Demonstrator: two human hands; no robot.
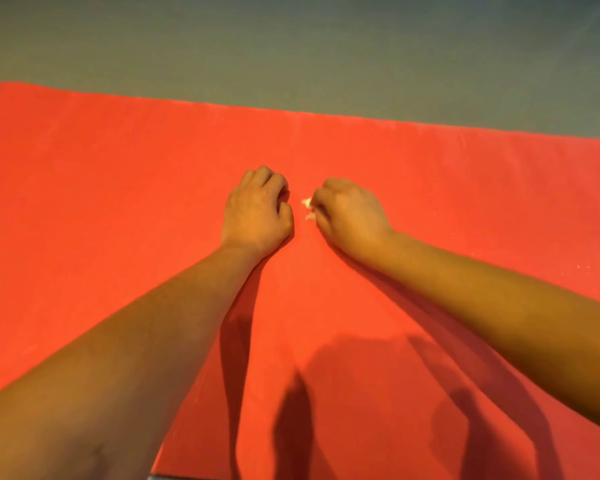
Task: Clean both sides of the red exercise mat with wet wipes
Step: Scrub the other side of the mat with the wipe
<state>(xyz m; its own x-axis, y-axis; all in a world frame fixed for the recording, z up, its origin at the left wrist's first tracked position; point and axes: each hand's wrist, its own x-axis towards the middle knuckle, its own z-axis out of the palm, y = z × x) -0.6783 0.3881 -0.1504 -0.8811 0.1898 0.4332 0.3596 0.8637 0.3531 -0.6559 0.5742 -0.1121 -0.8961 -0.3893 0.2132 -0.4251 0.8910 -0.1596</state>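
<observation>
One wipe (307, 203) in right hand (350, 216); left hand (257, 209) beside; grey floor (291, 46) beyond mat (84, 202).

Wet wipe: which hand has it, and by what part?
Right hand grips the wet wipe, bunched inside its curled fingers; only white edges show.

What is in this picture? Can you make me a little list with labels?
Mat: red exercise mat, lying flat, filling most of the view
Left hand: resting on the mat, fingers curled, nothing seen in it
Right hand: on the mat, beside the left hand but not touching it, gripping a white wipe
Wipe: mostly hidden; only small bits peek out by the fingers
Floor: grey-green, beyond the mat's far edge
</observation>
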